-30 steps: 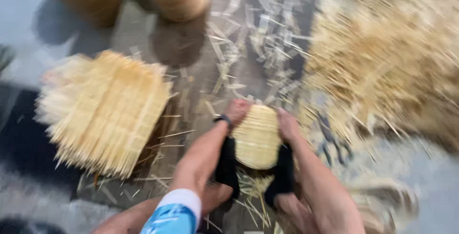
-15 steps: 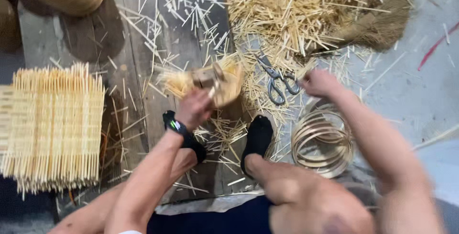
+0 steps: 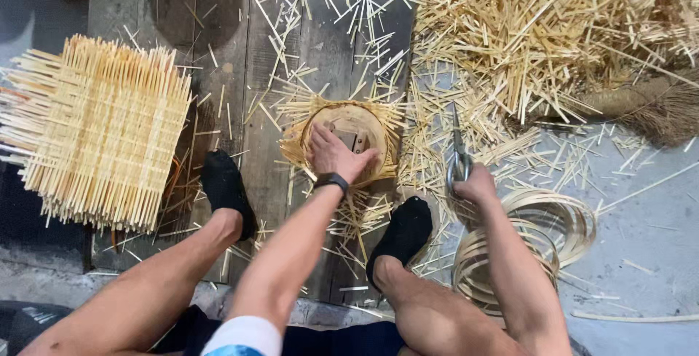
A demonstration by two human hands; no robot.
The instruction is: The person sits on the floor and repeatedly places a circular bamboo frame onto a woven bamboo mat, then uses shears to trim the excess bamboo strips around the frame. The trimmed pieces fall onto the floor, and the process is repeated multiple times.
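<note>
Bamboo strips make a small round basket (image 3: 354,132) that sits on the wooden boards (image 3: 240,72) between two black-socked feet. The left hand (image 3: 336,156) rests flat on it with fingers spread wide, gripping nothing. The right hand (image 3: 475,188) has its grip closed on what look like scissors (image 3: 459,153), just beside thin bamboo coils (image 3: 561,218). A woven mat (image 3: 102,130) lies at the left. Loose sticks (image 3: 553,28) are piled at the upper right.
</note>
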